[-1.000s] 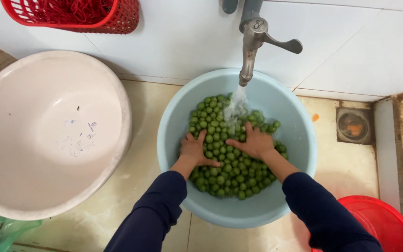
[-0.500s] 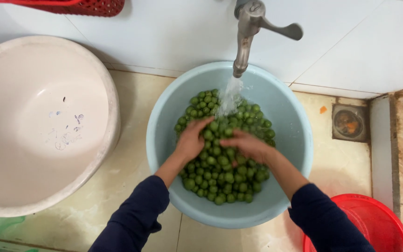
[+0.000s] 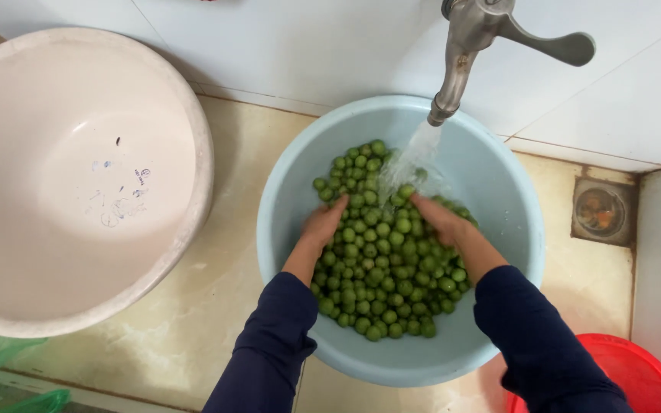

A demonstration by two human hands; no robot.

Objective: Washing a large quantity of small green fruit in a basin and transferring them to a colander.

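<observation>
Your left hand (image 3: 323, 226) & right hand (image 3: 437, 218), both spread flat, press into small round green fruits (image 3: 384, 275) heaped in pale blue basin (image 3: 499, 183), tap (image 3: 460, 53) running.

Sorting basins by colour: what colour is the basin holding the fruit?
Pale blue basin, clearest in the head view.

Blue basin (image 3: 514, 229) smooth plastic; tap (image 3: 460, 53) brushed metal (matt); fruit (image 3: 384, 283) wet, glossy.
</observation>
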